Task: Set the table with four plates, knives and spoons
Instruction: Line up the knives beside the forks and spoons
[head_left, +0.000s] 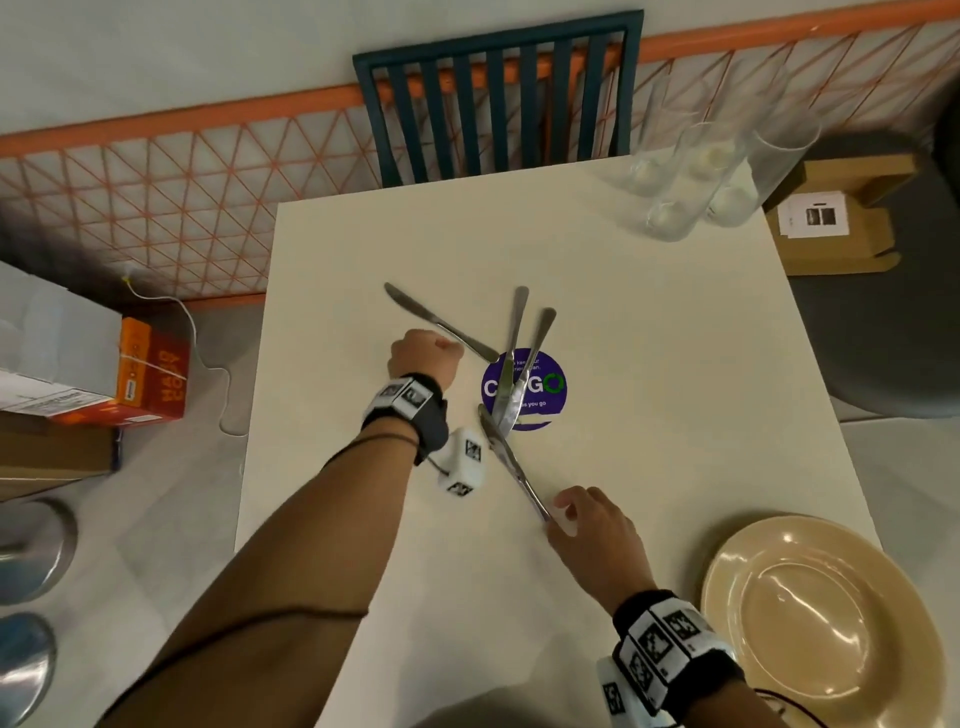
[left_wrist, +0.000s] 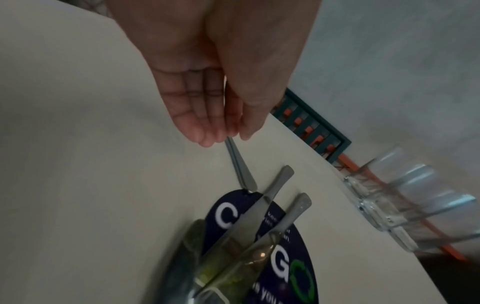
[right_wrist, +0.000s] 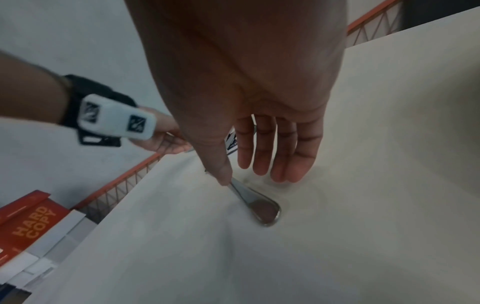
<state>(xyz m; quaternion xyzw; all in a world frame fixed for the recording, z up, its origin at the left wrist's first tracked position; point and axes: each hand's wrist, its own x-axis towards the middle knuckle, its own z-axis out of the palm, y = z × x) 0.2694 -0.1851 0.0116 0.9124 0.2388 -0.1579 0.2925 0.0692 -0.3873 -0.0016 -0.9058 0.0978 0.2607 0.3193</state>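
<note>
The left hand (head_left: 423, 353) pinched a knife (head_left: 441, 325) at the worktop's (head_left: 649, 364) ten o'clock; the right hand (head_left: 597, 530) pinched a spoon (right_wrist: 259, 205) at five o'clock.

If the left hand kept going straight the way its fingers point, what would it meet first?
Probably the knife under the left hand: its fingertips already sit at the handle. Depth is unclear; past it lies bare table.

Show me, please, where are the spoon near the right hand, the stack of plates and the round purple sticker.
spoon (right_wrist: 265, 209), right wrist view, on its bowl.
stack of plates (head_left: 748, 566), head view, on the top plate's rim.
round purple sticker (head_left: 550, 366), head view, on its bare upper right part.
</note>
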